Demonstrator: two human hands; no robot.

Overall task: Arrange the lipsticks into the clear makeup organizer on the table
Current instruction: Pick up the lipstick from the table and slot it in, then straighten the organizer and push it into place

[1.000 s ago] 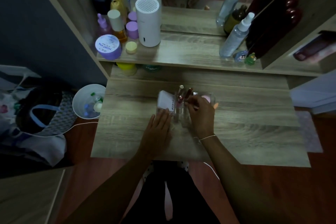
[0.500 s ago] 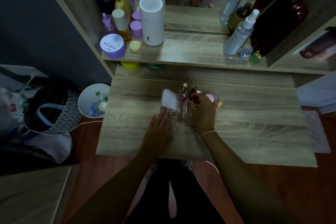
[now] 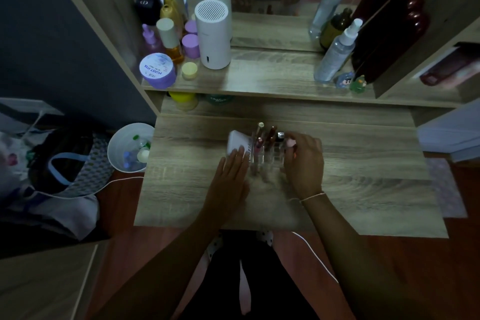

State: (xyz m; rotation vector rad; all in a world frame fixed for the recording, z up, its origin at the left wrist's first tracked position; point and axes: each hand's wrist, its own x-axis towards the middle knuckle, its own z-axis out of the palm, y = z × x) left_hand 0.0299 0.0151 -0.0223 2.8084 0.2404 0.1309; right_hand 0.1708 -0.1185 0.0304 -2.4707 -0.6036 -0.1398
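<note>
The head view showed the clear organizer (image 3: 267, 157) mid-table, several lipsticks (image 3: 260, 135) upright in its back slots. The left hand (image 3: 231, 176) lay flat, released, against its left side; the right hand (image 3: 304, 161) pinched a pink-tipped lipstick (image 3: 291, 143) at its right edge. These light, slick tubes seemed best gripped mid-barrel.

My left hand (image 3: 230, 179) lies flat, palm down, fingers straight, together and pointing forward. My right hand (image 3: 304, 163) is curled, knuckles up, fingertips (image 3: 291, 143) bent inward; whether they grip anything cannot be told. Both forearms reach forward, converging.
</note>
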